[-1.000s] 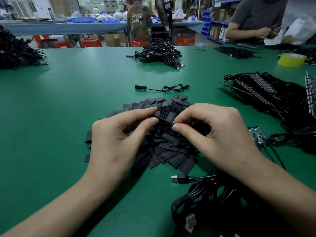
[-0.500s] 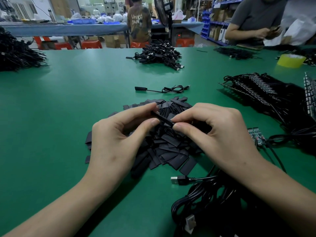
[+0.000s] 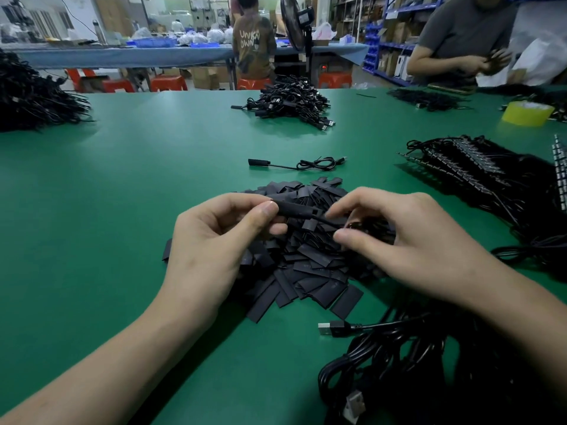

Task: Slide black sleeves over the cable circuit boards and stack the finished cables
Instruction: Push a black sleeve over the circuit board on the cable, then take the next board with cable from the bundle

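Observation:
My left hand (image 3: 214, 240) pinches a black sleeve (image 3: 296, 209) by its left end, just above a heap of loose flat black sleeves (image 3: 306, 262) on the green table (image 3: 122, 210). A thin cable runs out of the sleeve's right end toward my right hand (image 3: 408, 240), whose thumb and forefinger pinch that cable. The circuit board is hidden inside the sleeve. One finished cable (image 3: 294, 163) lies alone beyond the heap. A stack of finished cables (image 3: 288, 101) sits further back.
Bundled cables with bare boards (image 3: 478, 176) lie at the right. A tangle of black USB cables (image 3: 399, 357) is near my right forearm. More cable piles (image 3: 33, 93) are at far left. A yellow tape roll (image 3: 527, 113) stands far right. A person (image 3: 463, 38) works across the table.
The sleeve has been lifted higher and drawn to the left by my left hand. My right hand has slid to the right along the cable, so the hands are now apart.

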Demonstrator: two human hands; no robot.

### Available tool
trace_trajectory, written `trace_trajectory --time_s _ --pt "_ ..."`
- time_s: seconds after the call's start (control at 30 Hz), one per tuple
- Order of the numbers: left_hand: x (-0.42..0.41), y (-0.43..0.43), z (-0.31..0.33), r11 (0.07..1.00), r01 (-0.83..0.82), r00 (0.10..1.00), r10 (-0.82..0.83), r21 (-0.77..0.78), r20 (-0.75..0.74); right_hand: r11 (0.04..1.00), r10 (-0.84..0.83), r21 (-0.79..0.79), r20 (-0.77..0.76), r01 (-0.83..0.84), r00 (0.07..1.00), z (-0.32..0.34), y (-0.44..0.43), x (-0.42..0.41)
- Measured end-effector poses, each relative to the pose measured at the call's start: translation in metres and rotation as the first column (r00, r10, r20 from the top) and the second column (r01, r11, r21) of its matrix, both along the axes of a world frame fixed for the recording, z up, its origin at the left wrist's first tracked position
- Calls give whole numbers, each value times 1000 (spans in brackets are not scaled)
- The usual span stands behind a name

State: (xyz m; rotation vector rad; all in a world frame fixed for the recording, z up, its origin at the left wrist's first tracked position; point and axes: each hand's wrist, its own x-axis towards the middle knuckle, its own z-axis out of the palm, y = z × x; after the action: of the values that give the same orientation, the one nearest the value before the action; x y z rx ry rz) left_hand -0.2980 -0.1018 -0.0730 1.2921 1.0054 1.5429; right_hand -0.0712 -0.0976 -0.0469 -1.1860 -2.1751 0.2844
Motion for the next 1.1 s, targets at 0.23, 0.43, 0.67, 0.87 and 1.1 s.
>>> trace_trajectory --time_s 0.23,0.43,0.67,0.87,1.1 --pt "-5 3 -3 992 -56 969 81 110 -235 974 -187 143 47 179 981 35 40 2" --pt "-1 -2 -8 979 -13 876 108 203 -470 950 -287 218 341 222 895 48 155 -39" --pt "-2 -2 -9 935 147 709 126 321 -693 976 -216 92 529 198 820 39 215 -74" --pt "-3 -1 -10 943 158 708 100 294 -699 983 -183 43 390 180 903 42 148 -41" --pt "1 -2 -12 946 145 720 100 290 -686 926 -80 -233 649 298 757 41 41 32"
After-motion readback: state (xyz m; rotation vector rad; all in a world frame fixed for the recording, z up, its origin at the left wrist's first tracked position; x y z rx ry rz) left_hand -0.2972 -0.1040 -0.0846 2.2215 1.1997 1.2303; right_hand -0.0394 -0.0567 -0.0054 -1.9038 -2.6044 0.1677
